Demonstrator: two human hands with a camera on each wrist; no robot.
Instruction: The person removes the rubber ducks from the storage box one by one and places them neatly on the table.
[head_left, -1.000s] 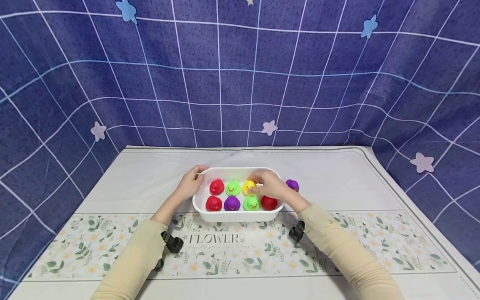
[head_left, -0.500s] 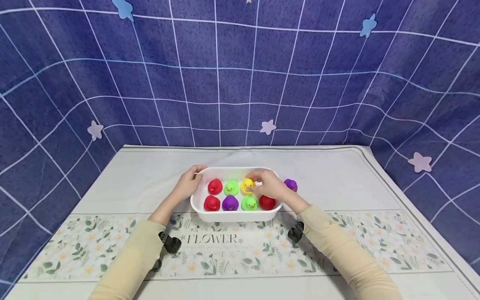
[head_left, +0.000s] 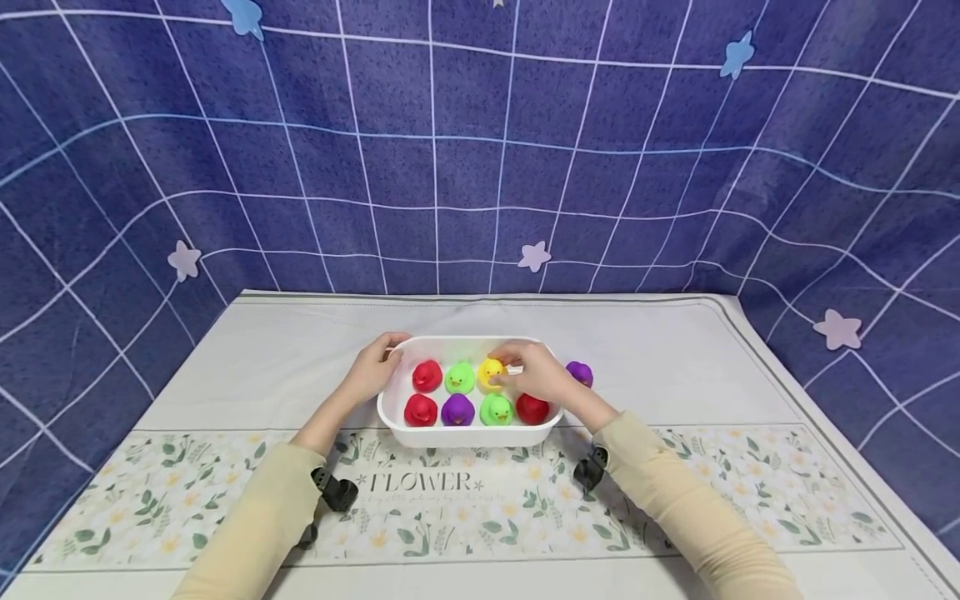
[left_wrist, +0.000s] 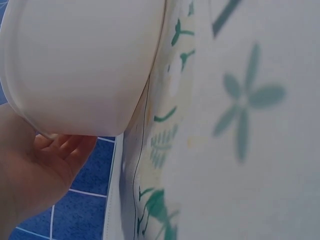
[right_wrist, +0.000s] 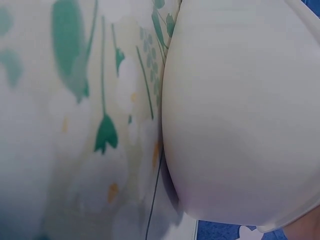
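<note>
Over the white tub's right end slanted the right arm, and there it was: the right hand had fingers and thumb clamped on the yellow duck, back row, beside a green duck! The left hand gripped the tub's left end, fingers bent round it. Nearer, the tablecloth read "FLOWER", the line beneath illegible.
</note>
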